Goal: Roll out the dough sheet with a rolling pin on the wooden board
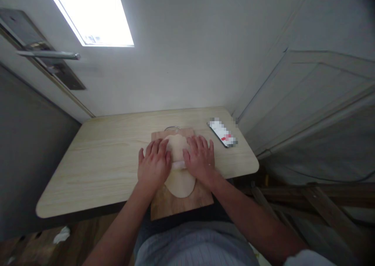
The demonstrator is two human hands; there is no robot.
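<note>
A pale rolling pin [178, 165] lies crosswise over a flattened oval sheet of dough [181, 184]. Beneath the dough is a wooden cutting board [166, 207] with a metal handle at its far end. My left hand [154, 164] bears down on the left part of the pin, fingers curved over it and pointing away from me. On the right part, my right hand [201, 156] is placed the same way. Only the pin's short middle stretch shows between my thumbs; both its ends are hidden under my hands.
The board rests on a light wood-grain table [96, 160] and juts past its front edge. A smartphone [222, 132] lies to the right of the board. Behind the table stands a white door with a metal handle [48, 55] and a bright window pane [93, 14].
</note>
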